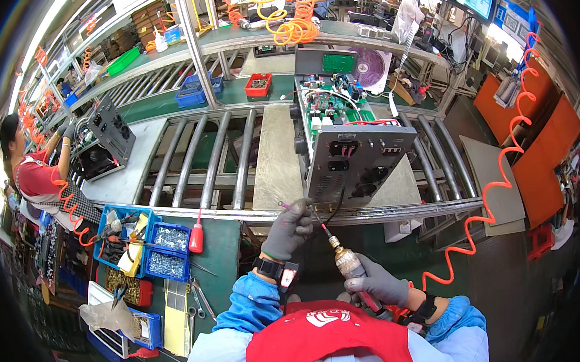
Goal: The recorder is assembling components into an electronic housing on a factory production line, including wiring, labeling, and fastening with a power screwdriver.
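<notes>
A brass-and-dark air screwdriver point(348, 261) is gripped in my right hand point(384, 285), in a grey glove, its long bit slanting up and left. Close to the tip of that bit, my gloved left hand point(289, 233) is closed, fingers curled; a small pinkish piece shows beside its fingertips, too small to name. Just beyond both hands stands a grey metal equipment case point(362, 161) with its top off. Green circuit boards point(332, 105) and wires show inside. A black cable point(339, 199) hangs from its near panel towards my left hand.
The case rests on a board point(277, 167) over conveyor rollers point(214, 158). At left are blue screw bins point(168, 264), a red bottle point(197, 235) and wrenches point(197, 300). An orange coiled hose point(472, 234) hangs at right. A co-worker point(41, 183) handles another case at far left.
</notes>
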### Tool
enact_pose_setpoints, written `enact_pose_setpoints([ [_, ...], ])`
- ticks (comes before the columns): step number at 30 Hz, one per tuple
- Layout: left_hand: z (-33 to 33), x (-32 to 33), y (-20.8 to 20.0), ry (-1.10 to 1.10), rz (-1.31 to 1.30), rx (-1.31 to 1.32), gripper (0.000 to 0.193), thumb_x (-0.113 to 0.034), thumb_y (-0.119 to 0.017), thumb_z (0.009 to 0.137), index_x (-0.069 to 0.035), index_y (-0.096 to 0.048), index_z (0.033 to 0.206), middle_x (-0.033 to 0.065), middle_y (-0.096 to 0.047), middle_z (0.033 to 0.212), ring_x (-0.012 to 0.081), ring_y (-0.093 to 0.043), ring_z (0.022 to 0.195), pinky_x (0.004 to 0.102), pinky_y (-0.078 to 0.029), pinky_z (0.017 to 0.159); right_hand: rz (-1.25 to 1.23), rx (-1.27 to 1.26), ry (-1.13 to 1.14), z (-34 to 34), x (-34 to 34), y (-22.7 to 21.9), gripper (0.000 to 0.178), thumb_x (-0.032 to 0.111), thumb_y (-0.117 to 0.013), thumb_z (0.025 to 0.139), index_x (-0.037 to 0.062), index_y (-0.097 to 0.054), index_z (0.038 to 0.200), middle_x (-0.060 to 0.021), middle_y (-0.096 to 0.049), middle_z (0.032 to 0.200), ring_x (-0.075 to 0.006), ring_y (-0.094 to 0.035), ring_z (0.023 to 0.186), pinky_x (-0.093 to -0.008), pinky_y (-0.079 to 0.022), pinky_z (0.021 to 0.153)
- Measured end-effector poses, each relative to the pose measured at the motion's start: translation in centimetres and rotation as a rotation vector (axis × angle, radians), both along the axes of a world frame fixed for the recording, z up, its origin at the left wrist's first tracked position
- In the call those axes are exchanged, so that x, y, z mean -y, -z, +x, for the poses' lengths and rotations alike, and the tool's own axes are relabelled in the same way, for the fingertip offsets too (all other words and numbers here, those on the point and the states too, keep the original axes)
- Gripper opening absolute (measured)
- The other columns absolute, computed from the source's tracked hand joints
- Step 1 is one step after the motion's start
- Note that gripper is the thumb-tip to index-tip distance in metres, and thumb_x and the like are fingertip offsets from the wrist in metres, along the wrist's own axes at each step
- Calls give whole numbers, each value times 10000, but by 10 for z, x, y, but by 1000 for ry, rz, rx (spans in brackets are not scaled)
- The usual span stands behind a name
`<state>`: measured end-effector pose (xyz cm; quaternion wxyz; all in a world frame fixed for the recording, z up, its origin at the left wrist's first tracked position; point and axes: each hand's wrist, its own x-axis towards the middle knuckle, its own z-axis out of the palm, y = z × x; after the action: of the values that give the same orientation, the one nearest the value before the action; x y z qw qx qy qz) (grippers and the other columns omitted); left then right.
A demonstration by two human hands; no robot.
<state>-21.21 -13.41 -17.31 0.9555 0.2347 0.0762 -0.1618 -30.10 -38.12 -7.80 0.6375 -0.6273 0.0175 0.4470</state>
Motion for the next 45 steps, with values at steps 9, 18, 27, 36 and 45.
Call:
enact_pose_setpoints([
  [9, -1, 15, -8, 4, 2, 29, 245, -213, -516, 994, -40, -516, 1167, 110, -635, 1030, 30, -376, 555, 155, -303, 415, 13, -19, 7, -5, 11, 3, 692, 167, -687, 813, 53, -328, 1394, -66, -540, 971, -131, -599, 698, -294, -548, 595],
  [18, -1, 23, -19, 42, 293, 181, 267, -280, -537, 983, -70, -543, 1147, 147, -669, 1059, 44, -350, 409, 178, -297, 387, 4, -38, 6, -2, 19, 7, 657, 164, -662, 828, 84, -338, 1393, -81, -552, 922, -144, -604, 760, -295, -546, 626],
  [27, 6, 30, -24, 26, 419, 277, 319, -301, -522, 990, -27, -551, 1151, 130, -697, 971, 34, -414, 456, 188, -338, 419, 788, -589, 68, 5, 40, 23, 629, 497, -539, 923, 117, -369, 1394, -79, -552, 855, -160, -505, 656, -291, -443, 549],
  [36, 22, 54, -22, -23, 670, 260, 448, -389, -478, 1005, 0, -545, 1215, 82, -682, 856, 63, -495, 500, 191, -396, 462, 380, -209, 95, 12, 43, 8, 557, 375, -703, 830, 109, -411, 1223, -101, -617, 852, -180, -651, 643, -336, -563, 561],
  [45, 30, 64, -33, 7, 916, 375, 435, -418, -471, 1001, -33, -572, 1177, 88, -698, 865, 84, -533, 543, 232, -448, 498, 344, -195, 86, 13, 39, 4, 491, 312, -630, 893, 88, -379, 1250, -110, -607, 830, -174, -636, 613, -329, -572, 540],
])
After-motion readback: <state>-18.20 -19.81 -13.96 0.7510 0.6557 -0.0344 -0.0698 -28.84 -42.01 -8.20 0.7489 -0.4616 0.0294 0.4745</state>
